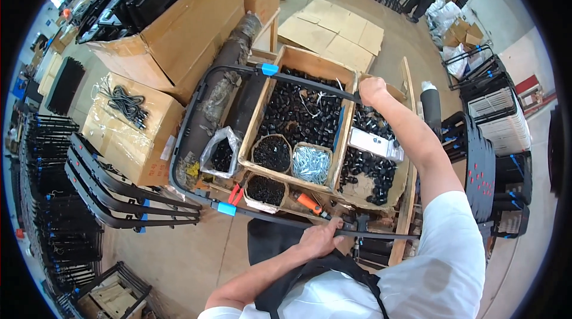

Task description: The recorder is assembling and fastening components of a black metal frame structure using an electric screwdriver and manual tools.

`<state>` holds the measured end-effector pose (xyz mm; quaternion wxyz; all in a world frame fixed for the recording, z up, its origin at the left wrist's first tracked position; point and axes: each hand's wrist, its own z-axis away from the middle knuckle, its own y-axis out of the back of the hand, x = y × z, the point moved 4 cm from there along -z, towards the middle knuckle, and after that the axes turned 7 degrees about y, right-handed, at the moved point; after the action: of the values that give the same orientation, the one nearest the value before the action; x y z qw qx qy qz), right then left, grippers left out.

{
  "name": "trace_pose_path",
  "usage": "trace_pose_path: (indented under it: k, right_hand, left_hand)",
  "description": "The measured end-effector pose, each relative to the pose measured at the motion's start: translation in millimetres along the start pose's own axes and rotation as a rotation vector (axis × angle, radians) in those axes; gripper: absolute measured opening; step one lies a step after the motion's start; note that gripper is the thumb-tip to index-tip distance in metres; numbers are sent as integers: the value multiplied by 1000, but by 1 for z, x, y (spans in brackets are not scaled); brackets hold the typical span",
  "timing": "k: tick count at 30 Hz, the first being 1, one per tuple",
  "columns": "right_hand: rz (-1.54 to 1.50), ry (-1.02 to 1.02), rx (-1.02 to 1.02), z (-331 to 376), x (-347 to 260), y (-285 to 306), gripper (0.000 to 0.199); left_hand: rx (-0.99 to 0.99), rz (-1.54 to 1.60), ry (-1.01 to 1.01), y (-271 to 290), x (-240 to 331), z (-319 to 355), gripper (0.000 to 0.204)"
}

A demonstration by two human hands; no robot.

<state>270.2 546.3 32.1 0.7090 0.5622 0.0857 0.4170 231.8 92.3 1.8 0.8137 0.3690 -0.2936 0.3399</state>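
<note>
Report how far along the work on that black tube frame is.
Done, it seems: finished-looking black frames lie stacked at the left, and the held black tube frame already carries blue clips. In hand: the left hand grips its near bar and the right hand its far bar, above the wooden crate of black fittings. What is left cannot be told from this view.

head view: worn on the person's head, one fisheye picture | faces: steeply down and forward over chest and forearms | range: close to both hands [322, 237] [372, 89] on the black frame [196, 104], wooden crate [298, 57] just beyond | far rim: floor, flattened cardboard [333, 30] | edges bend near rim
</note>
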Motion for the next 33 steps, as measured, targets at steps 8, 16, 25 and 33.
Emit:
trace_pose_path:
  k: [8,16,25,33]
  right_hand:
    - [-231,60,144,8,5,-28,45]
    - [-330,-231,193,30,-17,-40,38]
    - [-714,623,-37,331,-211,28,24]
    - [-428,104,-12,368,-245,-5,28]
  left_hand:
    - [-66,-204,-85,2,5,2,47]
    - [225,-292,-341,23,26,28,64]
    - [1418,300,56,307,-172,124,36]
    - [1507,506,685,534,-353,131,45]
